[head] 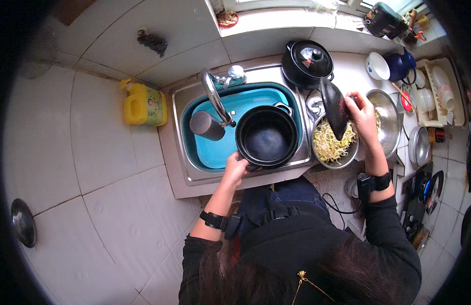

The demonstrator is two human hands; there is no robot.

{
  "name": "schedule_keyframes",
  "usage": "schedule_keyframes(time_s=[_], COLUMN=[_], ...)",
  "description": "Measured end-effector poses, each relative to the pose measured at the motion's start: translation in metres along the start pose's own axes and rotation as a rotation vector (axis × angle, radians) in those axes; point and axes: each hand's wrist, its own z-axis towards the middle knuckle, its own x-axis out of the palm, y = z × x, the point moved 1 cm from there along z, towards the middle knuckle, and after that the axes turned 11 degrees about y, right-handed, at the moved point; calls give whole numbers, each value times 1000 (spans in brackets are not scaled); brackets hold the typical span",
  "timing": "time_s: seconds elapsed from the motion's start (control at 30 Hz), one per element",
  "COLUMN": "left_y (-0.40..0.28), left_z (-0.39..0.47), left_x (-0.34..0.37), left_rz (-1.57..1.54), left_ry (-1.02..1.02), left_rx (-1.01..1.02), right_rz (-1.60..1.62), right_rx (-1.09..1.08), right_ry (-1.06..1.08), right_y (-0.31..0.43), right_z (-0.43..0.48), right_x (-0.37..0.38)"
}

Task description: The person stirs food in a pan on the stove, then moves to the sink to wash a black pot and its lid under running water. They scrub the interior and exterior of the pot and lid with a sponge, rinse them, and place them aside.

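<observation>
My left hand (235,169) grips the near handle of a black pot (266,136), whose inside shows no food. The pot is over the right part of the sink, above a turquoise plastic basin (208,152). My right hand (360,112) holds a black pot lid (333,108) by its knob, tilted nearly on edge. Below the lid, a metal bowl (336,166) of bean sprouts (328,145) stands at the sink's right edge, partly covered from view. A chrome faucet (214,91) arches over the basin, its spout left of the pot.
Behind the sink's right corner stands a lidded black pot (309,63). A larger steel bowl (389,126) is right of the sprouts. Further right are a white bowl (377,65), a blue jug (400,65) and a dish rack (441,91). At left stands a yellow pump bottle (144,105).
</observation>
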Motion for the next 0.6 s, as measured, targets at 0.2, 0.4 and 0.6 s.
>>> schedule_keyframes(time_s=[0.2, 0.4, 0.6], left_y=[-1, -1, 2], left_z=[-9, -20, -21], left_x=[5, 6, 13], left_rz=[120, 184, 157], left_ry=[-28, -38, -26], left_rx=[-38, -14, 42], right_rz=[-120, -641, -1003], right_rx=[-21, -17, 58], right_ry=[-187, -275, -128], right_y=[-16, -36, -80], right_z=[12, 64, 135], right_x=[-57, -118, -142])
